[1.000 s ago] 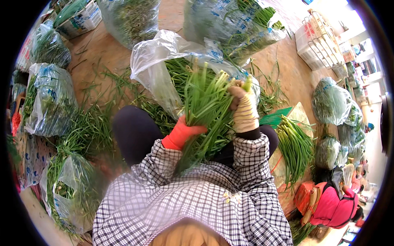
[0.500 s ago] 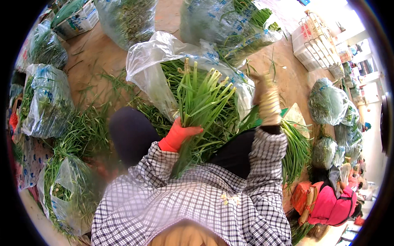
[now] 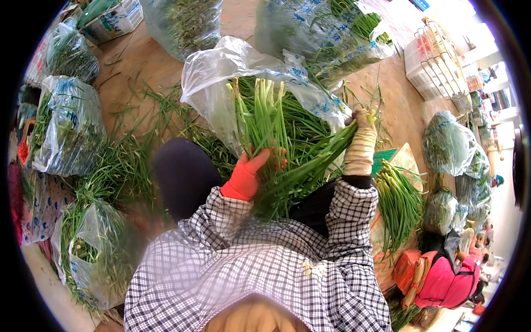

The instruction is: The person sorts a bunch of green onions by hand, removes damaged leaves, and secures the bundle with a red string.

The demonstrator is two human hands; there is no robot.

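My left hand (image 3: 247, 174), in a red glove with bare fingertips, is wrapped round an upright bunch of garlic chives (image 3: 263, 119), cut ends pointing away from me. To its right, my right hand (image 3: 362, 127), bound in pale striped wrapping, grips a smaller bunch of chives (image 3: 329, 152). Its pale ends stick out past the fingers, and its leaves slant down toward my lap. Behind the bunches lies an open clear plastic bag (image 3: 213, 69) with more chives inside. Another pile of chives (image 3: 399, 205) rests by my right forearm.
Loose chives (image 3: 124, 171) are strewn by my left knee (image 3: 185, 180). Filled plastic bags (image 3: 74, 130) stand at left, with a large one (image 3: 304, 36) ahead. At right are a white crate (image 3: 428, 61), more bags (image 3: 448, 146) and a person in pink (image 3: 445, 282).
My right hand, blurred earlier, now holds a small bunch of chives slanting across to the left. The bunch in my left hand has turned more upright and looks narrower.
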